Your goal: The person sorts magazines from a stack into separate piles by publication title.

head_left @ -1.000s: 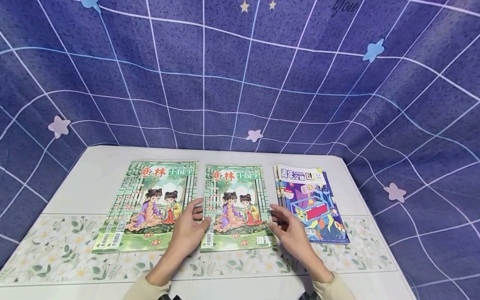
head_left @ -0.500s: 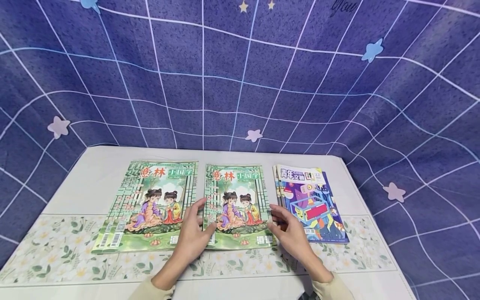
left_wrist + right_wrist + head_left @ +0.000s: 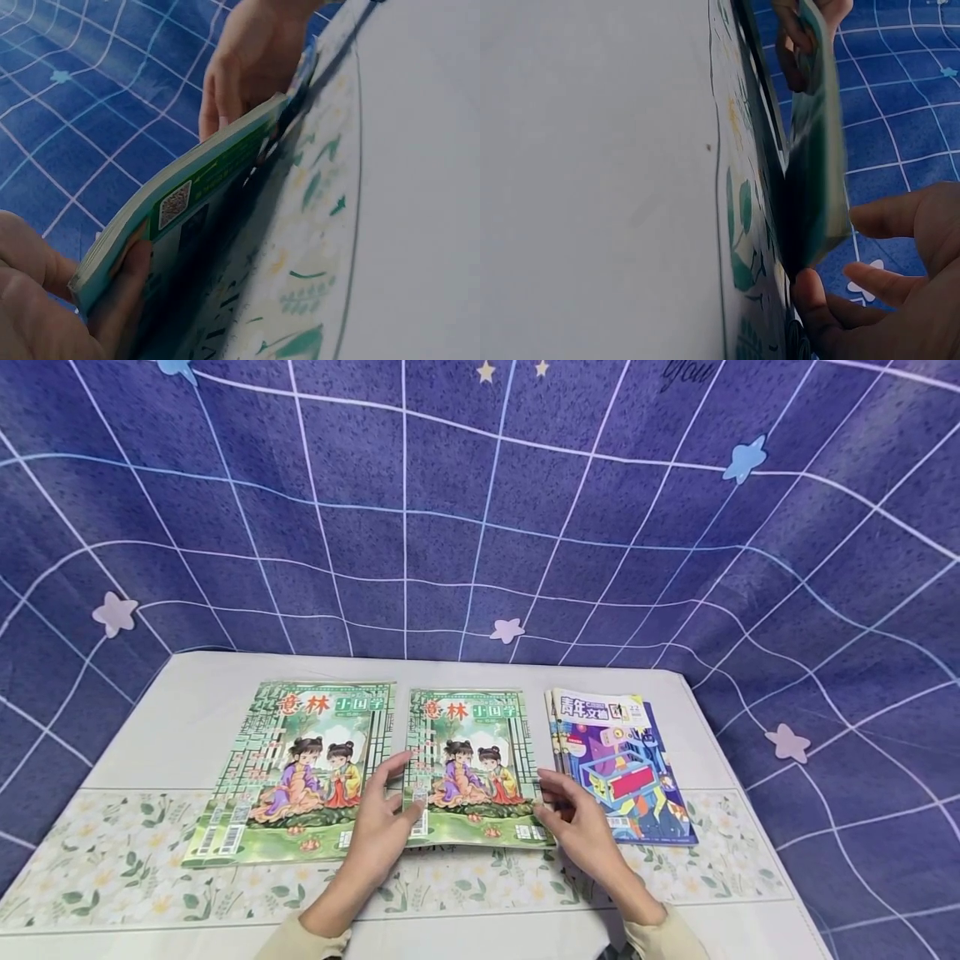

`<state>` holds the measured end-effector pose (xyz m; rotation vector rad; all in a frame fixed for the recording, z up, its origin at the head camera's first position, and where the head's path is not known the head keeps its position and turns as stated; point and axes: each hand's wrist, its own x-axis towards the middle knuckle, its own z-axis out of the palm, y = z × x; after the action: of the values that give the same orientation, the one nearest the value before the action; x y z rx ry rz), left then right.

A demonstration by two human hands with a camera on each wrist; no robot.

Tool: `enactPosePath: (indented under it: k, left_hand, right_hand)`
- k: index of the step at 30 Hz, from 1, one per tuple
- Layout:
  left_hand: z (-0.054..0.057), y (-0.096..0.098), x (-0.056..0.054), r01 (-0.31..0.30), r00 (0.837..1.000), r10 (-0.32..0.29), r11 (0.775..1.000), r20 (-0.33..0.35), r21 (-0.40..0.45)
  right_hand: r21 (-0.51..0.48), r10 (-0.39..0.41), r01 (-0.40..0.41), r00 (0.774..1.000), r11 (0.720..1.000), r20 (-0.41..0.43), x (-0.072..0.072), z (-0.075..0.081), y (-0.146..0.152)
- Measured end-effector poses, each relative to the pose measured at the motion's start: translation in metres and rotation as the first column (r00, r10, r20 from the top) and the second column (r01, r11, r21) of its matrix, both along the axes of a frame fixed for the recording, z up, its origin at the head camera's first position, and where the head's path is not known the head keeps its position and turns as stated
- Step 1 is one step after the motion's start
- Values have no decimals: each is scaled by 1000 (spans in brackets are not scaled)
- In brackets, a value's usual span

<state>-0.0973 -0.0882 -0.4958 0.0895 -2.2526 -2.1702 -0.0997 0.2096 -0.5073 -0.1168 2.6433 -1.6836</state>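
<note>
A green magazine (image 3: pixel 480 814), with two cartoon children on its cover, is in the middle of the table. My left hand (image 3: pixel 377 827) grips its left edge, thumb on the cover; in the left wrist view a finger (image 3: pixel 133 274) lies against its back cover. The near edge is raised, and the back cover's QR code (image 3: pixel 175 205) shows over the tablecloth. At the right edge is my right hand (image 3: pixel 583 822), fingers loosely bent. In the right wrist view its index finger (image 3: pixel 889 215) and thumb (image 3: pixel 810 296) are spread apart beside the magazine's corner.
Left of my left hand lies a fanned stack of matching green magazines (image 3: pixel 307 839). To the right is a pile of purple-covered magazines (image 3: pixel 626 768). A blue gridded cloth (image 3: pixel 450 552) hangs behind the white table (image 3: pixel 697 743), which has a floral band (image 3: pixel 135 868).
My left hand shifted slightly right and took hold of the middle magazine's left edge. The magazine's near edge has risen off the table. The right hand stayed almost still.
</note>
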Motion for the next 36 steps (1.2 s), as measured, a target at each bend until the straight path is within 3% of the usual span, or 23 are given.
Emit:
enactPosePath:
  k: [8,18,28,36]
  left_hand:
    - [4,-2,0,-24,999,22,998,28,66]
    - [2,-3,7,-37,999,40,993,23,-114]
    - [-2,-5,8,-7,997,18,988,69,-153]
    - [-5,-9,9,16,996,-1,987,93,-162]
  right_hand:
    - [-23,-12,12,1000,1000,12,1,2,-2]
    - [-100,-85,89,995,991,42,3,5,-4]
    - [-207,-114,142,983,968,144,4,12,-5]
    - [-324,12,67,971,944,237,-1,11,-1]
